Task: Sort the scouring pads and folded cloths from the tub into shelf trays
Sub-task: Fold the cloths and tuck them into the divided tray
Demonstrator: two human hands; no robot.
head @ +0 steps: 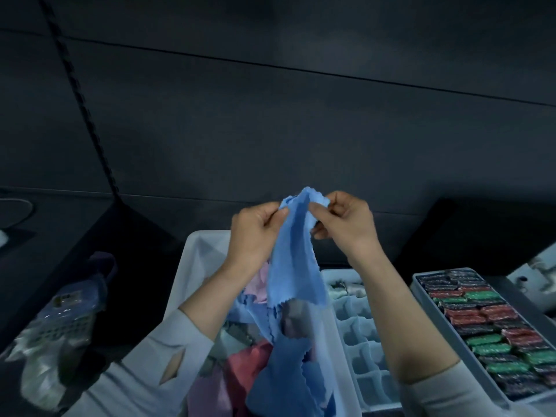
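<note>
From the head camera we see both of our hands raised in front of us, above the far end of the white plastic tub (192, 260). Our left hand (255, 233) curls its fingers round one top edge of a light blue cloth with pinked edges (293, 254), thumb pressed on the fabric. Our right hand (343, 221) pinches the other top corner between thumb and forefinger, the remaining fingers curled beneath. The two hands sit close together, nearly touching, with the cloth bunched between them and hanging down unfolded, its lower edge over the tub. Both forearms rise from the bottom of the frame in pale grey sleeves (168, 356) pushed back from the wrists.

Inside the tub lie more loose cloths (249, 365), blue, pink and red, heaped under the hanging one. Just to the right of the tub stands a white divided tray with small square compartments (358, 344), a few pieces at its far end. Further right, apart from it, a grey tray (421, 284) holds packed rows of red, green and dark scouring pads (493, 323). Left of the tub a clear bag with a pale basket inside (69, 314) rests on the dark surface (126, 236). Above the hands a dark panelled wall (270, 115) fills the view, leaving open room overhead.
</note>
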